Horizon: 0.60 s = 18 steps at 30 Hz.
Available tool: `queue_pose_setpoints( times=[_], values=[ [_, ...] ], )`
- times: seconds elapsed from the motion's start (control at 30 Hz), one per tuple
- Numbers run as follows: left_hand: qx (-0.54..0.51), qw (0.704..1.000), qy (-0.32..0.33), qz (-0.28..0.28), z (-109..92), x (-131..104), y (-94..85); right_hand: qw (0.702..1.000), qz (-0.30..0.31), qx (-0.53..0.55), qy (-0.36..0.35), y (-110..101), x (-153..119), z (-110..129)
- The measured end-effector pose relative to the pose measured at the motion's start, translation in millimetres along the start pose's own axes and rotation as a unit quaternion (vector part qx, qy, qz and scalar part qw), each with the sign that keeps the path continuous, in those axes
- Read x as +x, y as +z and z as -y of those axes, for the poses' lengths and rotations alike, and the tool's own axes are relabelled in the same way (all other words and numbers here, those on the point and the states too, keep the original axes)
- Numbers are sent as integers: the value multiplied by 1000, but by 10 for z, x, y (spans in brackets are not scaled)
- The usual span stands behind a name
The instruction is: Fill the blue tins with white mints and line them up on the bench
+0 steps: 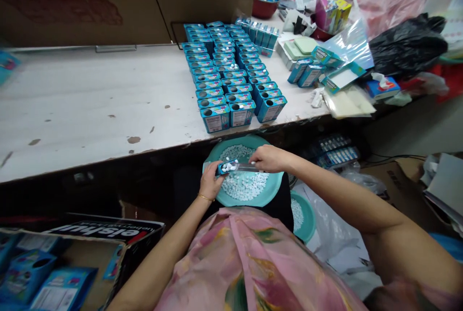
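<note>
My left hand is wrapped round a small blue box, tilted over a turquoise basin. White candies show at the box's open top. From the right, my right hand grips a clear plastic scoop, whose far end meets the box opening. Beneath both hands, small white candies lie loose in the basin, which rests on the lap.
Rows of blue boxes stand on the white table. Opened cartons and bags lie to the right. A carton of blue boxes is at lower left; a second candy basin is at the lower right.
</note>
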<state>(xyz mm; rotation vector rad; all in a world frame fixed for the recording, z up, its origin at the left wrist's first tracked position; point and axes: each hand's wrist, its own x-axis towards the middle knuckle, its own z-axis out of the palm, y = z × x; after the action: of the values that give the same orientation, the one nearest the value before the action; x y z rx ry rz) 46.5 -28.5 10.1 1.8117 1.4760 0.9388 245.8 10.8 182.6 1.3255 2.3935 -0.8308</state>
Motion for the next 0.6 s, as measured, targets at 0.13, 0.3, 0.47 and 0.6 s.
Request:
queue_pose_setpoints(
  times=[0.13,0.3,0.47,0.6],
  values=[
    [-22,1000,-12,-5,26,-10,-30,990,-18,142,17,286,-155,-448],
    [-44,998,-43,-28,-5,-30,-100,983,-68,138,103,1036,211,-816],
    [-46,997,-58,-29,-60,-39,-157,990,-55,-2,133,1655,648,-590],
    [-50,996,-64,-34,-71,-35,-168,996,-11,5,85,1870,631,-428]
  ],
)
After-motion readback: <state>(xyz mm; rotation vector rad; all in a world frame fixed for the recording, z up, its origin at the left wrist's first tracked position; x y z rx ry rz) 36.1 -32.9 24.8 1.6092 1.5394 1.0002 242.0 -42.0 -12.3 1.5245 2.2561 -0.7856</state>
